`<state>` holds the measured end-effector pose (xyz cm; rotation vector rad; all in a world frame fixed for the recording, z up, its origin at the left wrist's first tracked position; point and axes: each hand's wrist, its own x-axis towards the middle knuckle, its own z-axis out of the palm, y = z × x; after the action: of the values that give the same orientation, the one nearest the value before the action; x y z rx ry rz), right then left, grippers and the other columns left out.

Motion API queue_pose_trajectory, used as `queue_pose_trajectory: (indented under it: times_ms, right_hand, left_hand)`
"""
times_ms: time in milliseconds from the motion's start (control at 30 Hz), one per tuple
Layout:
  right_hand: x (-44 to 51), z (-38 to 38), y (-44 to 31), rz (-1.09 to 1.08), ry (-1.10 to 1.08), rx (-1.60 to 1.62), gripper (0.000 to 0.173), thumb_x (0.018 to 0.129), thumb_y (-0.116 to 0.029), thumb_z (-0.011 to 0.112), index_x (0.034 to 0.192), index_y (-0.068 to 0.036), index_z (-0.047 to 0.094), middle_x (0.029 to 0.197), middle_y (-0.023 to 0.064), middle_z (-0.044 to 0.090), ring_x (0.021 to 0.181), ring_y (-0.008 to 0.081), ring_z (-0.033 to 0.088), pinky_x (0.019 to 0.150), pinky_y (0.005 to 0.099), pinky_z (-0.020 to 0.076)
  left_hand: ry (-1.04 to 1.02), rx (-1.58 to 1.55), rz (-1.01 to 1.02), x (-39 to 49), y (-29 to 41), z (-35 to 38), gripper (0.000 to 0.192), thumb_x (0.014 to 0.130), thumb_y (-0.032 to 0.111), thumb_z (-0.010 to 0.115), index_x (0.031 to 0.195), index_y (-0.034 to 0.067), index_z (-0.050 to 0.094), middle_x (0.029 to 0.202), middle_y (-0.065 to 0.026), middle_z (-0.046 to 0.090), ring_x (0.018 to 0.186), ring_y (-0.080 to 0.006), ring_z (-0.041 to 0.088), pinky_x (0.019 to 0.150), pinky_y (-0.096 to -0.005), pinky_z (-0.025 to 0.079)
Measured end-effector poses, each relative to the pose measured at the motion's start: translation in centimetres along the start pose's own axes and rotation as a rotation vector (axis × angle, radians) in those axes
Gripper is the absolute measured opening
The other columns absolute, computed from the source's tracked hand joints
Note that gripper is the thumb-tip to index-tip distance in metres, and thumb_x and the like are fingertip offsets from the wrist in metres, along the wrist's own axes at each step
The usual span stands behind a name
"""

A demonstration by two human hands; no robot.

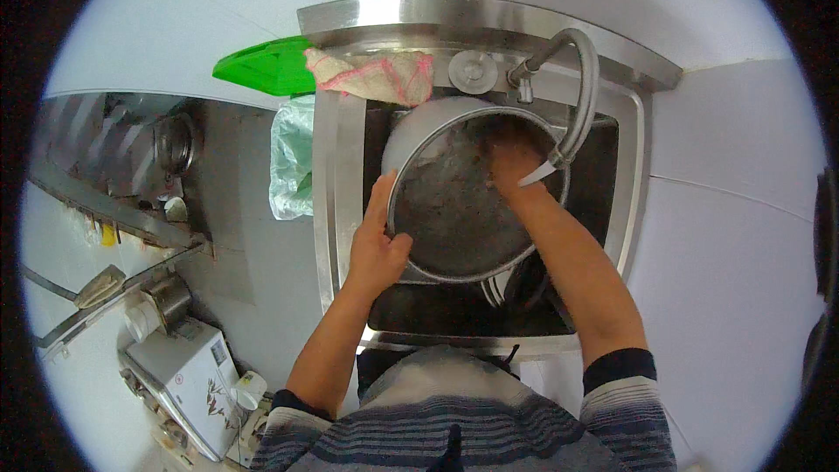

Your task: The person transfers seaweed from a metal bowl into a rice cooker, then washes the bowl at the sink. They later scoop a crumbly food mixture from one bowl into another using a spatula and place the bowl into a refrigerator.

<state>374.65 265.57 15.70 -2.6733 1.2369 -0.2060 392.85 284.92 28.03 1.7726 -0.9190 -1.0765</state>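
A large round metal pot (452, 210) stands tilted in the sink (337, 144). My left hand (380, 242) grips its left rim, with the thumb at the rim's near side. My right hand (514, 160) reaches inside the pot at the upper right; it is blurred and its fingers are partly hidden, so what it touches cannot be told. Water runs from the flexible metal faucet (583, 98) over my right wrist. Dark cookware and metal handles (495, 292) lie partly hidden under the pot.
A cream cloth with pink edging (373, 75) and a round sink strainer (472, 72) lie on the back ledge. At the left are a green plastic tray (269, 69) and a pale green plastic bag (292, 157). A white appliance (187, 380) stands at the lower left.
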Motion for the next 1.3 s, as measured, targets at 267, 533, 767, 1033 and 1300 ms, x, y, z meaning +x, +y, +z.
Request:
queue_pose_trajectory:
  times_ms: [267, 533, 767, 1033, 1300]
  right_hand:
    - [-10.1, -0.9, -5.8, 0.510, -0.460, 0.751, 0.031, 0.085, -0.019, 0.068, 0.110, -0.002, 0.062, 0.096, 0.0173, 0.068, 0.086, 0.0322, 0.064, 0.078, 0.0420, 0.0512]
    - [-14.5, -6.8, -11.2, 0.164, -0.286, 0.630, 0.024, 0.078, -0.011, 0.067, 0.101, -0.005, 0.064, 0.101, 0.0178, 0.062, 0.092, 0.0394, 0.060, 0.078, 0.0479, 0.0501]
    - [-14.2, -12.1, 2.4, 0.119, -0.048, 0.126, 0.019, 0.075, -0.015, 0.071, 0.093, -0.010, 0.068, 0.109, 0.0145, 0.063, 0.101, 0.0344, 0.061, 0.085, 0.0451, 0.0528]
    - [-7.4, -18.0, 6.2, 0.475, 0.284, 0.159, 0.033, 0.091, -0.020, 0.060, 0.119, -0.003, 0.061, 0.114, 0.0189, 0.064, 0.105, 0.0385, 0.062, 0.090, 0.0424, 0.0506]
    - [-12.1, -8.8, -16.2, 0.052, -0.378, 0.786, 0.046, 0.081, -0.022, 0.072, 0.119, 0.000, 0.059, 0.115, 0.0235, 0.063, 0.108, 0.0400, 0.060, 0.092, 0.0483, 0.0486]
  left_hand:
    - [0.034, 0.072, 0.053, -0.3, 0.7, 0.2, 0.084, 0.073, -0.007, 0.050, 0.152, 0.019, 0.035, 0.154, -0.0222, 0.033, 0.144, -0.0320, 0.032, 0.103, -0.0288, 0.040]
    - [0.011, 0.139, 0.067, -0.4, 0.9, 0.3, 0.085, 0.074, -0.008, 0.050, 0.152, 0.021, 0.033, 0.155, -0.0226, 0.031, 0.142, -0.0343, 0.036, 0.099, -0.0303, 0.045]
    - [0.026, 0.144, 0.103, -0.5, 0.8, 0.6, 0.086, 0.074, -0.008, 0.051, 0.152, 0.025, 0.033, 0.155, -0.0255, 0.029, 0.140, -0.0370, 0.038, 0.099, -0.0326, 0.046]
    - [0.027, 0.049, 0.086, -0.1, -0.8, 0.3, 0.085, 0.074, -0.006, 0.051, 0.152, 0.023, 0.033, 0.153, -0.0285, 0.031, 0.138, -0.0376, 0.041, 0.097, -0.0314, 0.046]
    - [0.064, 0.326, 0.211, -1.6, 1.7, 1.2, 0.086, 0.073, -0.002, 0.056, 0.152, 0.025, 0.034, 0.152, -0.0327, 0.028, 0.114, -0.0450, 0.058, 0.089, -0.0405, 0.051]
